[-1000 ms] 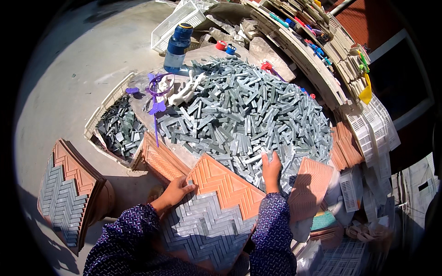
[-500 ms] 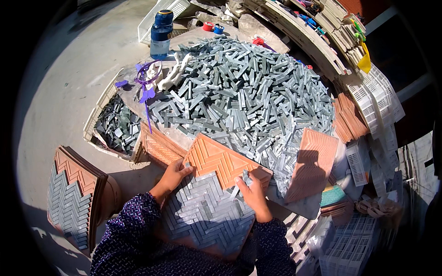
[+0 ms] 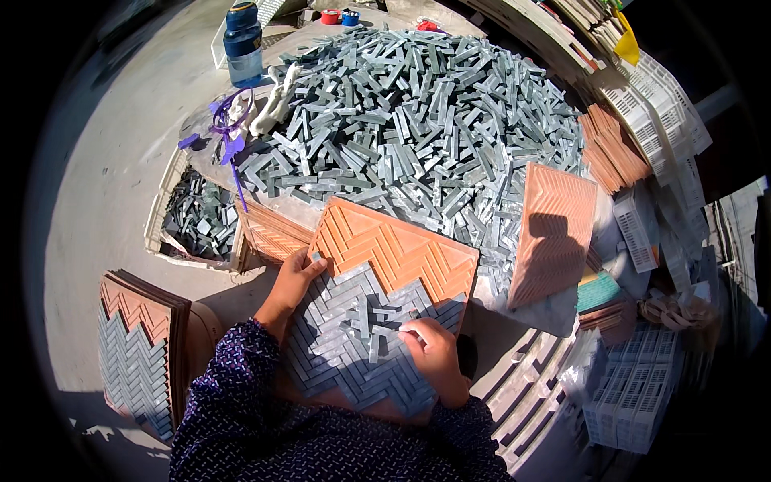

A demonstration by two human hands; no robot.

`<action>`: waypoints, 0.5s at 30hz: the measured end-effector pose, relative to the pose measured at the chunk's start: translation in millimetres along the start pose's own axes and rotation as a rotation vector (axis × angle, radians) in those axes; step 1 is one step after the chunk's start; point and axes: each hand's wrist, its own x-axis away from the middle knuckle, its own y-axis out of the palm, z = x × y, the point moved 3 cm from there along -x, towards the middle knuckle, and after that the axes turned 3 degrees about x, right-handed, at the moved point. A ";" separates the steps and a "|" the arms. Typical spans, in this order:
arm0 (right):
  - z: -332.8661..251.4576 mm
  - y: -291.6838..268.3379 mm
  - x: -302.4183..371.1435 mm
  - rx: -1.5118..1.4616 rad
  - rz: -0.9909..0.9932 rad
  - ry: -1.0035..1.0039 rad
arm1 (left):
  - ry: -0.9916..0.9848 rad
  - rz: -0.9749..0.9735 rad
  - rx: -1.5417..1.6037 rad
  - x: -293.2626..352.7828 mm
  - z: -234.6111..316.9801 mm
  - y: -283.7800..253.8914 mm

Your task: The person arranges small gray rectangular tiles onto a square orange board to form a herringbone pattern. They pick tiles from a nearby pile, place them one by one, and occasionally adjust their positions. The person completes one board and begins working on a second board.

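- Sunlit concrete floor behind; white crates right.
- Left hand clamped on panel's left edge, thumb on top.
- Right hand apart from left, fingertips at loose strips; can't tell if one's pinched.
- Change: a second ago right hand was at the pile; now loose strips lie on the panel's grey area. Means stock is at hand but unseated; upper grooves bare, so I'd call it part-filled.
- Panel sits before the body, near side of pile.
- Left: stack, top piece part-filled; tub of dark scraps.
- Right: bare panel against pile.
- Far: blue bottle.
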 end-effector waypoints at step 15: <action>30.7 -17.0 27.6 -0.941 -0.156 0.575 | -0.001 -0.023 0.013 1.0 0.3 -1.6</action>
